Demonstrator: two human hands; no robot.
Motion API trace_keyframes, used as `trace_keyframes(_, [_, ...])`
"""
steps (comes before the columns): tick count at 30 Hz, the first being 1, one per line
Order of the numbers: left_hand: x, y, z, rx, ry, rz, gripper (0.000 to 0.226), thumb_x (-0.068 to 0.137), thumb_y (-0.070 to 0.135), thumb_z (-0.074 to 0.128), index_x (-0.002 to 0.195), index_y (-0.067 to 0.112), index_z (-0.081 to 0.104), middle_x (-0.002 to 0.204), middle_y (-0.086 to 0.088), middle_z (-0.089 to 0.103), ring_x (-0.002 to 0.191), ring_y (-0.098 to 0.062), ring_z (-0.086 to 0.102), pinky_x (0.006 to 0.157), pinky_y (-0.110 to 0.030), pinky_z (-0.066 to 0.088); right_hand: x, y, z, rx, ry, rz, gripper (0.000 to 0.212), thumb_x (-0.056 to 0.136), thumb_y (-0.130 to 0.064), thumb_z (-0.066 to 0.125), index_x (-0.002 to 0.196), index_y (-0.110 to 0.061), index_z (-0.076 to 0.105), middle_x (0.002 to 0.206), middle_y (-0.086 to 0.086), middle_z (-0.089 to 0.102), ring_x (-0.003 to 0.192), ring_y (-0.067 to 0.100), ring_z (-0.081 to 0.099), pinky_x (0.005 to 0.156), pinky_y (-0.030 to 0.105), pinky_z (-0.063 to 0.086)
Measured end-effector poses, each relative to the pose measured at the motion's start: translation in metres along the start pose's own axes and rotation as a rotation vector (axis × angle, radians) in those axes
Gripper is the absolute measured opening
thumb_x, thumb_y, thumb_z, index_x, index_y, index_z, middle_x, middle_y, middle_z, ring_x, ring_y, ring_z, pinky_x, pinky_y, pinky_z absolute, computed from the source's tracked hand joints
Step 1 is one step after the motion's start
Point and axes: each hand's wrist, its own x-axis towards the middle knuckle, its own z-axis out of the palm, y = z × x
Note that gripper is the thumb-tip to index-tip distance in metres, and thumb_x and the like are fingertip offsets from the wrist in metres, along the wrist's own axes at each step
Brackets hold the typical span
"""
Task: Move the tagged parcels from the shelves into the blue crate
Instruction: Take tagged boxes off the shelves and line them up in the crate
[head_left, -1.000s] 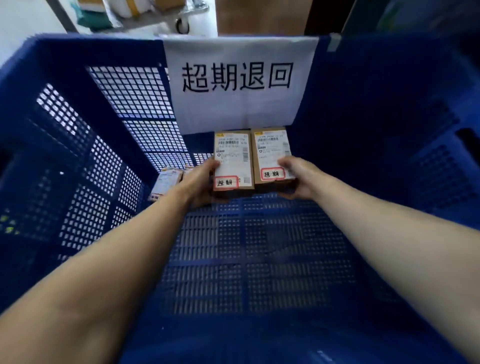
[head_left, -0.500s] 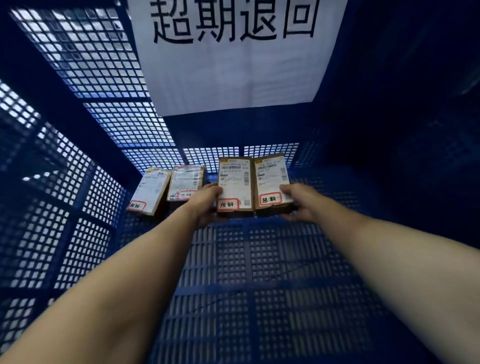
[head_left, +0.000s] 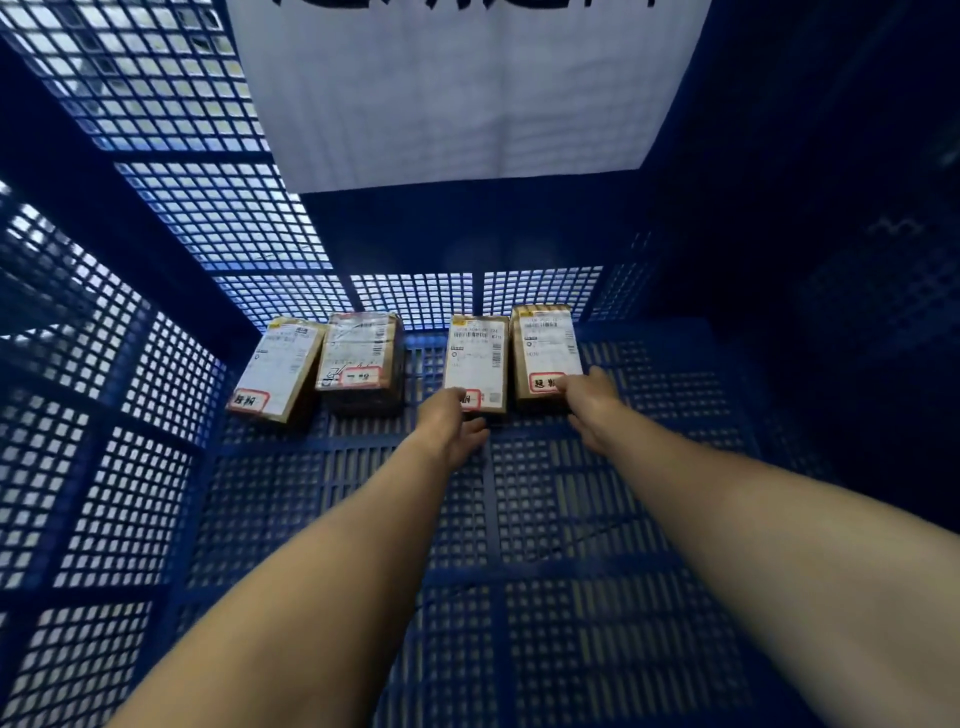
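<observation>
Both my arms reach deep into the blue crate (head_left: 156, 374). My left hand (head_left: 451, 423) grips the near end of a brown parcel (head_left: 477, 356) with a white label, its fingers covering part of the red-framed tag. My right hand (head_left: 589, 400) holds the near end of a second tagged parcel (head_left: 545, 348) just to the right. Both parcels lie flat against the crate's slotted floor near the far wall, a narrow gap between them.
Two more tagged parcels (head_left: 278, 369) (head_left: 361, 358) lie side by side on the floor at the far left corner. A white paper sign (head_left: 467, 93) hangs on the far wall. Mesh walls close in on the left, far and right sides.
My hands have carried the two parcels down and forward to the crate floor, and the parcels have parted slightly. My head has dipped further into the crate.
</observation>
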Motion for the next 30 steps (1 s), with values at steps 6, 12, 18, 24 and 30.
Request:
trace_keyframes(6, [-0.003,0.004,0.007,-0.009,-0.023,-0.012,0.046,0.100,0.012,0.033,0.145,0.006,0.030,0.153,-0.020,0.029,0.142,-0.036,0.028,0.112,-0.052,0.029,-0.004,-0.008,0.000,-0.043,-0.047,0.016,0.040,0.095,-0.006,0.046,0.134,-0.007,0.046,0.136,0.009,0.053,0.115,0.024,0.051,0.093,0.032,0.040])
trace_keyframes(12, [-0.022,0.032,0.010,0.446,0.010,0.103,0.033,0.096,0.017,0.046,0.126,0.004,0.048,0.103,-0.010,0.057,0.085,-0.025,0.055,0.074,-0.037,0.045,-0.021,-0.029,-0.002,-0.122,-0.021,-0.137,0.030,0.090,-0.014,0.054,0.115,0.002,0.059,0.097,0.013,0.060,0.082,0.023,0.055,0.060,0.027,0.040])
trace_keyframes(18, [-0.099,0.072,0.029,0.635,-0.003,0.299,0.007,0.090,0.012,0.050,0.084,0.010,0.053,0.089,-0.013,0.050,0.081,-0.024,0.047,0.065,-0.032,0.035,-0.094,-0.081,-0.010,-0.149,-0.118,-0.283,0.022,0.093,-0.012,0.050,0.075,-0.005,0.061,0.070,0.008,0.058,0.064,0.023,0.058,0.049,0.021,0.042])
trace_keyframes(24, [-0.232,0.128,0.037,0.756,0.063,0.485,0.020,0.089,0.010,0.054,0.102,0.001,0.066,0.095,-0.016,0.064,0.086,-0.025,0.058,0.076,-0.031,0.046,-0.217,-0.153,-0.048,-0.173,-0.179,-0.355,0.026,0.093,-0.020,0.053,0.067,-0.019,0.057,0.068,-0.001,0.059,0.070,0.020,0.057,0.061,0.028,0.043])
trace_keyframes(30, [-0.412,0.235,0.063,0.717,0.049,0.724,0.024,0.092,0.015,0.051,0.112,0.005,0.061,0.104,-0.010,0.064,0.099,-0.026,0.062,0.085,-0.034,0.053,-0.364,-0.289,-0.103,-0.173,-0.178,-0.588,0.024,0.094,-0.029,0.051,0.075,-0.017,0.062,0.076,0.002,0.063,0.083,0.028,0.064,0.079,0.043,0.053])
